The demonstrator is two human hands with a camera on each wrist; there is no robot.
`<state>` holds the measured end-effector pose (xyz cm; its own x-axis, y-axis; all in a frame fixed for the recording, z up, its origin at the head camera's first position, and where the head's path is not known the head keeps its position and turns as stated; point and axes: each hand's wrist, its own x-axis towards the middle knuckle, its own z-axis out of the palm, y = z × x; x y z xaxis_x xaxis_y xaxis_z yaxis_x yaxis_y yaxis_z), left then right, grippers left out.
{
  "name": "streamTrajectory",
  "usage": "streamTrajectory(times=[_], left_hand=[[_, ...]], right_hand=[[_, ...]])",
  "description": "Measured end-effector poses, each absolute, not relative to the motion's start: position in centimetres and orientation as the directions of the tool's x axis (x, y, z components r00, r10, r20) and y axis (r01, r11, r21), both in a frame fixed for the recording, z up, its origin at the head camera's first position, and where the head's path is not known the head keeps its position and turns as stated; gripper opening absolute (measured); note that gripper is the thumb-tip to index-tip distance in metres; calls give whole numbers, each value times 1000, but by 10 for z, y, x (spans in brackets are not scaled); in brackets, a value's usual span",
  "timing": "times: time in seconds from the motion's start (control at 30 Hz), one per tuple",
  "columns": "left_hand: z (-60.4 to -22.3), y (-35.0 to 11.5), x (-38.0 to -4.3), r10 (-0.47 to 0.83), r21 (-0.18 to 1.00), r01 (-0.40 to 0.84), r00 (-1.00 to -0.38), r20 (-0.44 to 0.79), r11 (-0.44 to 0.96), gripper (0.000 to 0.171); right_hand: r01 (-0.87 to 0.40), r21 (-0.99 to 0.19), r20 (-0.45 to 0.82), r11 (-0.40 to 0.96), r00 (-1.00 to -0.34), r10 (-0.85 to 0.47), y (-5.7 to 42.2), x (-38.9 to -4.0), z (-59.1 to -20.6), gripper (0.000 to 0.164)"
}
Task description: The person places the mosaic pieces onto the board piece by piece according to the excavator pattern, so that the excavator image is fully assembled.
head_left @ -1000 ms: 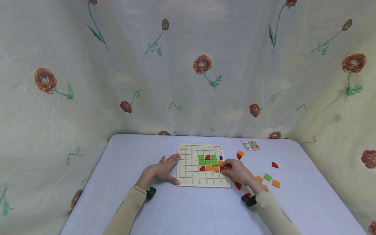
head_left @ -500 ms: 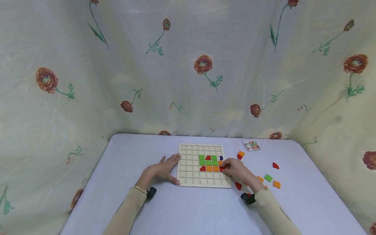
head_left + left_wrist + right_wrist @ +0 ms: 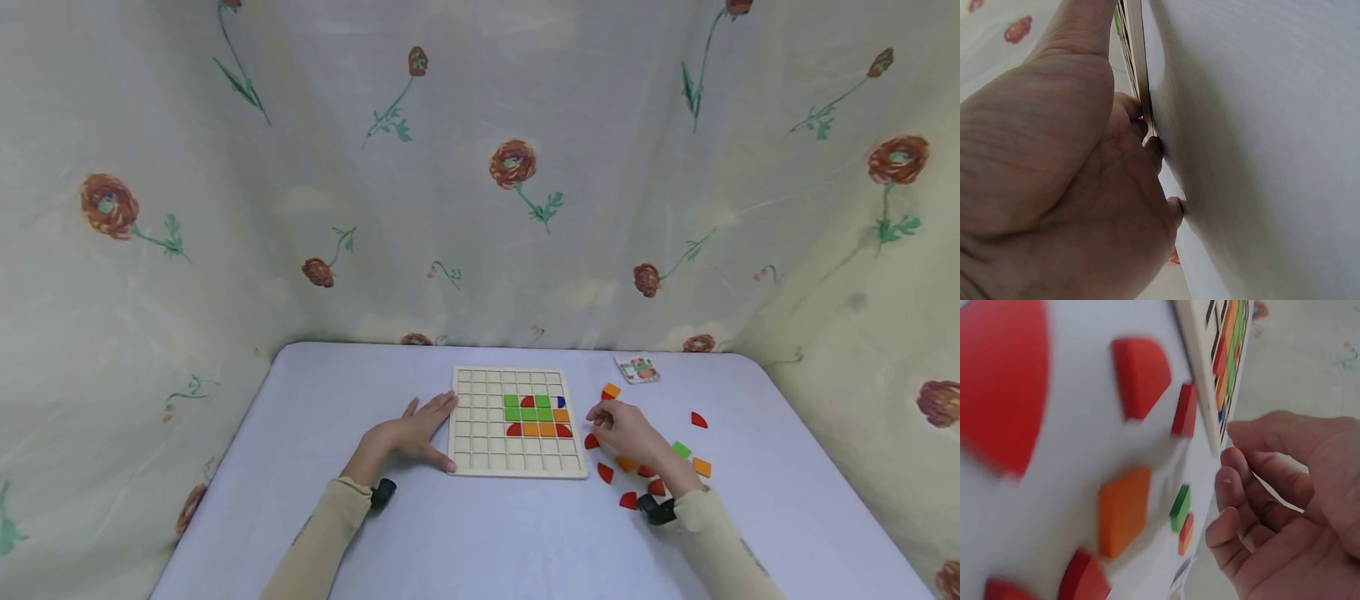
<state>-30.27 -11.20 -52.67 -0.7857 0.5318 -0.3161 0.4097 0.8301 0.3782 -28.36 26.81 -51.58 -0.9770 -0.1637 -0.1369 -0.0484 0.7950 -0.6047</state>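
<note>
A pale wooden grid board (image 3: 480,461) lies on the table. Green, orange and red tiles and a small blue piece fill a block of its cells, with a red quarter-circle tile (image 3: 563,431) at the block's lower right corner. My left hand (image 3: 411,436) rests along the board's left edge, fingers spread, thumb at the near corner. Just off the board's right edge hovers my right hand (image 3: 628,430), holding nothing; its fingers are loosely bent in the right wrist view. Below it are a loose red tile (image 3: 592,442) and an orange tile (image 3: 1124,512).
More loose tiles lie right of the board: several red quarter-circles (image 3: 628,500), a green square (image 3: 681,449) and an orange square (image 3: 702,467). A patterned card (image 3: 637,369) lies at the back right. Flowered cloth (image 3: 465,208) hangs behind the table.
My right hand has let go of the red quarter-circle tile, now in its cell, and has moved right, off the board. My left hand has stayed in place.
</note>
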Motion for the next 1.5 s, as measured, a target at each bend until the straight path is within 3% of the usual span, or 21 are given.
streamTrajectory(times=[0.2,0.33,0.53,0.73,0.87,1.0,1.2,1.5], left_hand=[[-526,-115,-303,524,367,408,-791,-315,836,124],[-529,-115,-303,537,380,415,-784,-312,827,123],[-530,-115,-302,540,393,411,-781,-312,822,124],[-531,-115,-303,531,379,409,-786,-315,830,124],[-531,-115,-304,531,385,406,-787,-314,829,124],[-530,-114,-305,535,388,408,-785,-313,826,124],[-530,-113,-304,532,376,411,-784,-320,831,124],[-528,-113,-302,535,376,413,-783,-319,829,122]], right_hand=[[-74,-591,-193,803,-954,-230,275,-280,-525,28],[-117,-567,-181,815,-948,-262,275,-279,-530,24],[-79,-532,-161,843,-968,-192,278,-280,-530,15],[36,-512,-204,858,-976,-81,281,-283,-530,30],[12,-509,-183,861,-978,-95,284,-285,-531,29],[-57,-540,-153,840,-974,-165,288,-285,-525,17],[-88,-556,-207,826,-949,-240,291,-280,-524,26],[-51,-569,-164,821,-971,-174,291,-276,-529,22]])
